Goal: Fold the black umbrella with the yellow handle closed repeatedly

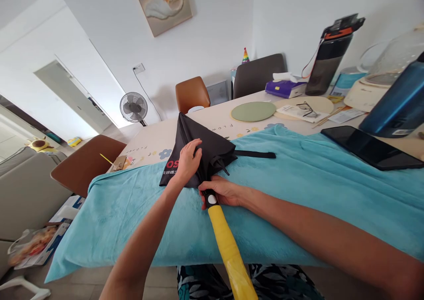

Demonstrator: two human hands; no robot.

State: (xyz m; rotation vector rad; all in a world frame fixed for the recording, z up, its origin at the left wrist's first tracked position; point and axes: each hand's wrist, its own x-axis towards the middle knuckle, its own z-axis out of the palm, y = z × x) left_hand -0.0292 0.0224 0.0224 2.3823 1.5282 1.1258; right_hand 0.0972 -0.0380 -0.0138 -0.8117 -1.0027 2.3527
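Black umbrella (215, 143): loosely folded on the turquoise blanket (298, 176), canopy to the far side, yellow handle (227, 242) running near, past the blanket's edge.
Weight: probably moderate, long and awkward to balance from one end.
Canopy cloth: judged thin, soft and rather slippery; folds apt to slide apart if not held.
Handle: looks thick and stiff; glossy toward the near end, so perhaps slick.
Rib tip (226, 172): thin, likely easily bent; not a place to grip.
Strap (255, 153): black, limp, stretched out to the right on the blanket.
Best hold: the black collar (208, 192), thumb clear of the white button (212, 199), which may release the canopy.
Right hand (223, 191): curled around the collar and canopy base.
Left hand (190, 158): farther and to the left, laid on the canopy, fingers extended, not gripping.
Hands: apart, both touching the umbrella.
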